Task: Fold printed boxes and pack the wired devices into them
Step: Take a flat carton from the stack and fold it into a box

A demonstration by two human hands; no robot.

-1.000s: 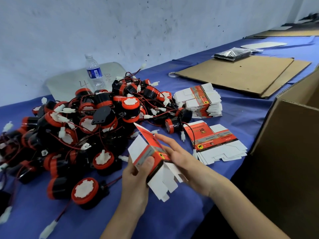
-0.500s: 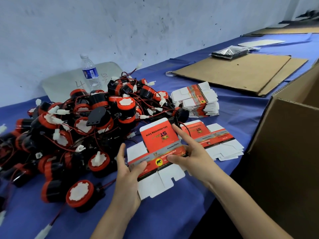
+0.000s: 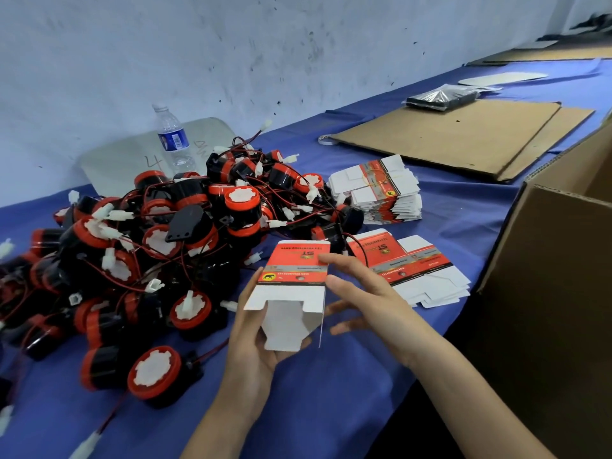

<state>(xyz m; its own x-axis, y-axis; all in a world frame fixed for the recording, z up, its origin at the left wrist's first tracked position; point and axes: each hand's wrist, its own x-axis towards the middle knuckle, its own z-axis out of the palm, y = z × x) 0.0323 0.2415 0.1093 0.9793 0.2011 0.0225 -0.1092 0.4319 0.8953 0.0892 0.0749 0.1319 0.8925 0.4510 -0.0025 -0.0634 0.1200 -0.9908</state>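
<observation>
A red and white printed box is opened into a square tube above the blue table, its white end flaps pointing toward me. My left hand holds it from the left and underneath. My right hand grips its right side, fingers on the top panel and below. A heap of black and red wired devices with white connectors lies to the left. Flat printed box blanks lie just right of the box, and a banded stack of blanks sits behind.
A large open cardboard carton stands at the right. Flat cardboard sheets lie at the back right with a black wrapped packet on them. A water bottle stands near the wall behind the heap.
The box was turned from a flattened blank held face up into an opened tube, and both hands shifted to its sides.
</observation>
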